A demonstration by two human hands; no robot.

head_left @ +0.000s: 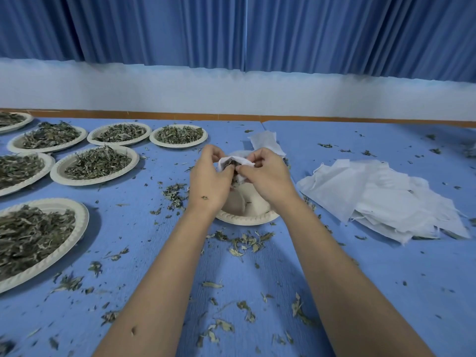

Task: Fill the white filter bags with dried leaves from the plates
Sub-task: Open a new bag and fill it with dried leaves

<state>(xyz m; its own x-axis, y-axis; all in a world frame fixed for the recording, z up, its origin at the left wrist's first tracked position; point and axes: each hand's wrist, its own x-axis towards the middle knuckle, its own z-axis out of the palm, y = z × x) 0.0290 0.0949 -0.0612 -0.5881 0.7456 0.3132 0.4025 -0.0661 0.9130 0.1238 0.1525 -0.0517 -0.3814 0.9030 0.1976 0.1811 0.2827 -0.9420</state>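
Note:
A white filter bag (240, 161) is held up over a nearly bare paper plate (248, 217) at the table's middle. Dark dried leaves show in the bag's open mouth. My left hand (210, 180) grips the bag's left side. My right hand (265, 173) pinches its right edge, fingers at the opening. Several paper plates heaped with dried leaves lie to the left, the nearest (38, 238) at the front left and another (95, 164) further back. A pile of flat white filter bags (381, 197) lies to the right.
Loose leaf bits (242, 243) are scattered over the blue table (386, 279). One more white bag (266, 143) lies just behind my hands. A white wall and a blue curtain run behind the table's far edge.

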